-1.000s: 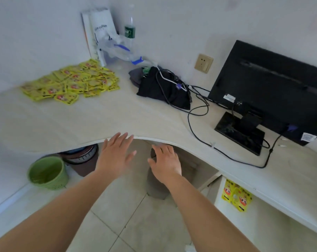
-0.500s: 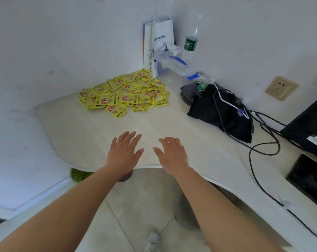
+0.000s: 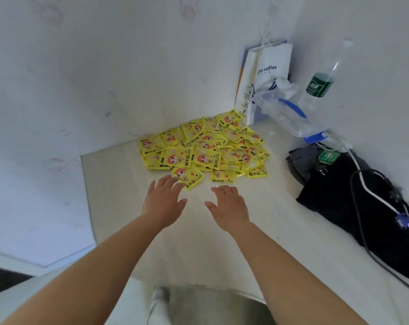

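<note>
Left hand, right hand nearer sachets, fingers spread; black bundle, perhaps cloth, rightward

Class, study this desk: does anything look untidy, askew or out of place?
The yellow packets lie in a loose, overlapping heap in the corner of the desk, facing every way. Cables trail across the black bag.

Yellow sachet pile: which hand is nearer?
Left. The left hand has fingertips over the front edge of the pile of yellow foil sachets; the right hand sits short of it, pale desk between.
</note>
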